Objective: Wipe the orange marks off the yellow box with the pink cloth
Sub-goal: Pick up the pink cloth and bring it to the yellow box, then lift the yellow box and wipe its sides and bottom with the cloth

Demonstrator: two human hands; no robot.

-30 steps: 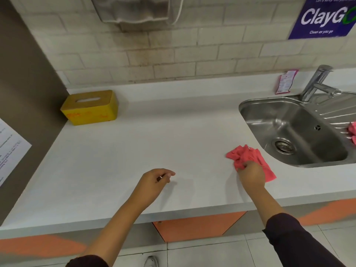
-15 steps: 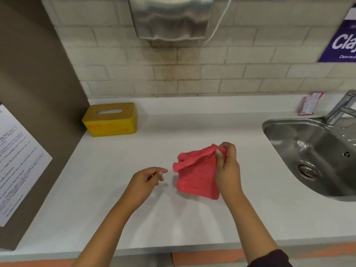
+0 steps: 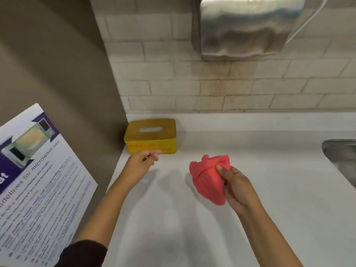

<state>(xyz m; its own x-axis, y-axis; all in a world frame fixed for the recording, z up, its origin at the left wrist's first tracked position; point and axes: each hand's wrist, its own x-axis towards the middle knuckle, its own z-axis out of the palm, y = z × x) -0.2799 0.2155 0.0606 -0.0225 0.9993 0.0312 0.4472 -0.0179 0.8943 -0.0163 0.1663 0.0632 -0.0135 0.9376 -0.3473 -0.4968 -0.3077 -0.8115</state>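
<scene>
Nothing wiped yet: orange marks (image 3: 148, 145) show on the yellow box (image 3: 152, 134) (far left). The right hand (image 3: 238, 187) pinches the pink cloth (image 3: 208, 180); the left hand (image 3: 142, 163), loosely curled, holds nothing.

Shared pantry: steel sink (image 3: 339, 149), microwave-use notice (image 3: 38, 182), wall-mounted dispenser (image 3: 242, 26).

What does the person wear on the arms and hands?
No gloves on the left hand or the right hand. A dark maroon sleeve ends near the left elbow; no right sleeve shows. A glint on a left finger may be a ring.
</scene>
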